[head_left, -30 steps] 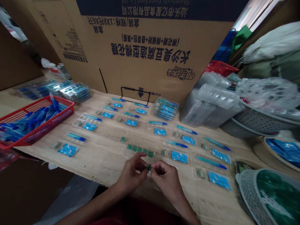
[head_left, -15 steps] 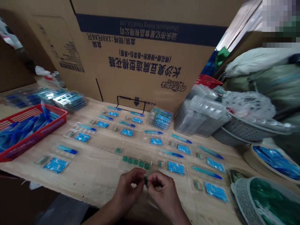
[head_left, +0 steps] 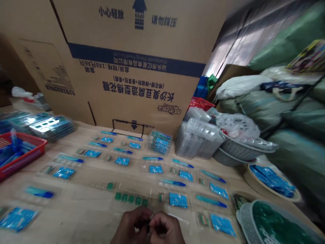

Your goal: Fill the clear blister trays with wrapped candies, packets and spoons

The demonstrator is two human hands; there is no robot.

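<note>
At the bottom centre, my left hand [head_left: 134, 224] and my right hand [head_left: 164, 227] meet with fingertips pinched together. Between them is a small dark green piece, mostly covered by the fingers and blurred. Just beyond the hands lies a clear plastic tray holding a row of green squares [head_left: 130, 199]. One more green square [head_left: 110, 186] sits apart, up and to the left of that row. To the right of the hands is a tray with a blue printed packet [head_left: 178, 200] and a blue pen-shaped tube [head_left: 174, 183].
Several similar filled trays spread across the table [head_left: 88, 196]. A red basket [head_left: 40, 149] of blue tubes stands left; stacked packs [head_left: 54, 127] lie behind it. A large carton [head_left: 134, 112] closes off the back. At right are grey baskets [head_left: 236, 144] and a bowl of green pieces [head_left: 276, 220].
The view has tilted up and turned right, so the table items sit lower and further left. Both hands stay together, pinching the small piece, now nearer the bottom edge.
</note>
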